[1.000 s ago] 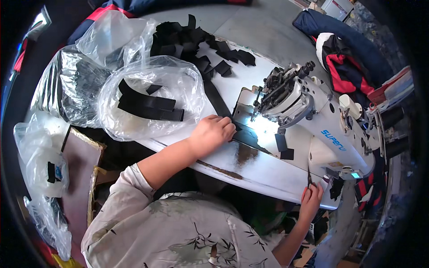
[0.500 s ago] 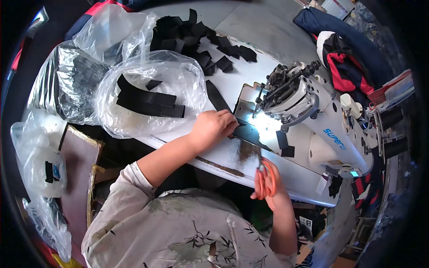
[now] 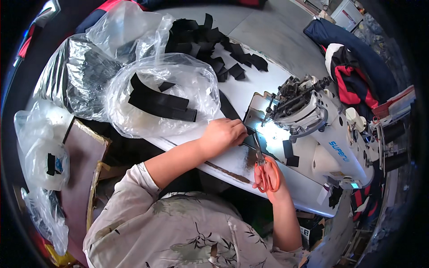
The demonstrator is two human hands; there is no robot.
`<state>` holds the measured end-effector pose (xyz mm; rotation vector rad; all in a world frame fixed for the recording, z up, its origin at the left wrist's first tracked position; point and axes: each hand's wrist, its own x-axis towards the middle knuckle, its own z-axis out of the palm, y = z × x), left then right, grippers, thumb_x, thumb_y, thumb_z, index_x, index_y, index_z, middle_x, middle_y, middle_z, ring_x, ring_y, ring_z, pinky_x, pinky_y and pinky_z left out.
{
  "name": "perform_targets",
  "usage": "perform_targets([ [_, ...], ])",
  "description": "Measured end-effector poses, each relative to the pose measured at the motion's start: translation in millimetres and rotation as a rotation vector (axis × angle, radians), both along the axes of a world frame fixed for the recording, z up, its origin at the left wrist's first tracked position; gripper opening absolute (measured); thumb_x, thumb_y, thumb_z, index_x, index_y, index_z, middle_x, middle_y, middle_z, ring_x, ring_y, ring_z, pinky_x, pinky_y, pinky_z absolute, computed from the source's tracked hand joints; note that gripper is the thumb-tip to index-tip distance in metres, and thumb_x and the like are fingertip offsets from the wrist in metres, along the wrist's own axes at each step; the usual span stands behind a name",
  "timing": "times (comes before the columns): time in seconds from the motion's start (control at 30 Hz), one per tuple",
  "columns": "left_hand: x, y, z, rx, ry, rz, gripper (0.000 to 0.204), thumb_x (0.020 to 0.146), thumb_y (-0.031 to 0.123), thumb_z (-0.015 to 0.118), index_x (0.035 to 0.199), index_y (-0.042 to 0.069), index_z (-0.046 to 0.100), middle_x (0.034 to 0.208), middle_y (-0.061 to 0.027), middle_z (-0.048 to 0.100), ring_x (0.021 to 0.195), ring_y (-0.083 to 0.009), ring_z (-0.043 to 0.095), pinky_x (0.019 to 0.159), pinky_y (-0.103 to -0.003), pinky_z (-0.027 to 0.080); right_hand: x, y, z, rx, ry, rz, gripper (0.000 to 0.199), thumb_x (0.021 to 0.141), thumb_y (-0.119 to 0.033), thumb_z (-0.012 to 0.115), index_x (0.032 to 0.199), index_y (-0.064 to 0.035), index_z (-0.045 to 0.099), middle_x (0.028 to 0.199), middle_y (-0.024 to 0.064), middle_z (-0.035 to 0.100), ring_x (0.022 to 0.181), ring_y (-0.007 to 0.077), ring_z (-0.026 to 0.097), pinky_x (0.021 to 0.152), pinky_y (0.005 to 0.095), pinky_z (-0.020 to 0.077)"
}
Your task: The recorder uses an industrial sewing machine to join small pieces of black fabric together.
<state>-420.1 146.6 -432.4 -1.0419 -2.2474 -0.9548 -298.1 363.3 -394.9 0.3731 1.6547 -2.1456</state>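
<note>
My left hand (image 3: 227, 133) is closed, its fingertips pinching a black fabric strip (image 3: 229, 106) at the front edge of the sewing machine's lit needle area. The strip runs away from the hand along the white table. My right hand (image 3: 275, 184) grips a pair of scissors (image 3: 259, 155) by their orange handles. Their metal blades point up toward my left fingertips and the end of the black material. Whether the blades touch it is too small to tell. Right of them stands a white sewing machine (image 3: 331, 127) with its lamp lit.
A clear plastic bag (image 3: 118, 109) holding black strips lies left of my left hand. Behind it are a silvery bag (image 3: 87, 73) and a heap of black fabric pieces (image 3: 201, 42). A small black piece (image 3: 292, 161) rests beside the machine. The table's front edge (image 3: 308, 207) runs below my right hand.
My right hand has brought the scissors up and away from me, so the blades now reach close to my left fingertips. My left hand keeps its pinch. The whole view has shifted slightly.
</note>
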Motion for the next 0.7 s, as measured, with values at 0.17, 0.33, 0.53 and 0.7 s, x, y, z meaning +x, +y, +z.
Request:
perform_targets([
  [0.17, 0.4, -1.4, -0.3, -0.036, 0.01, 0.017, 0.012, 0.079, 0.015, 0.073, 0.082, 0.009, 0.062, 0.076, -0.0054, 0.059, 0.067, -0.0264, 0.064, 0.062, -0.038, 0.054, -4.4, -2.2, 10.5, 0.246, 0.041, 0.087, 0.046, 0.103, -0.034, 0.053, 0.138, -0.004, 0.046, 0.084, 0.0045, 0.056, 0.065, 0.0115, 0.056, 0.059, 0.0308, 0.0537],
  [0.33, 2.4, 1.1, 4.3, -0.044, 0.049, 0.013, 0.012, 0.08, 0.015, 0.072, 0.082, 0.01, 0.062, 0.076, -0.0048, 0.059, 0.067, -0.0261, 0.064, 0.062, -0.037, 0.054, -6.6, 8.8, 12.4, 0.384, 0.055, 0.081, 0.044, 0.103, -0.033, 0.053, 0.137, -0.0048, 0.047, 0.085, 0.0051, 0.056, 0.06, 0.011, 0.054, 0.058, 0.029, 0.052],
  [0.53, 2.9, -0.3, 3.4, -0.057, 0.066, 0.014, 0.014, 0.079, 0.016, 0.073, 0.083, 0.01, 0.061, 0.076, -0.0042, 0.059, 0.067, -0.026, 0.064, 0.063, -0.037, 0.054, -13.8, 1.7, 10.7, 0.383, 0.098, 0.062, 0.038, 0.1, -0.025, 0.06, 0.131, -0.005, 0.053, 0.082, 0.0044, 0.057, 0.055, 0.009, 0.052, 0.049, 0.0242, 0.0433],
  [0.7, 7.7, -1.2, 7.5, 0.01, -0.073, 0.025, 0.015, 0.082, 0.014, 0.072, 0.09, 0.008, 0.06, 0.087, -0.0064, 0.065, 0.071, -0.028, 0.067, 0.066, -0.039, 0.056, 7.7, -1.8, -8.7, 0.561, 0.337, -0.059, 0.042, 0.094, -0.012, 0.067, 0.134, -0.005, 0.054, 0.077, 0.0032, 0.057, 0.052, 0.0068, 0.048, 0.043, 0.0225, 0.0382],
])
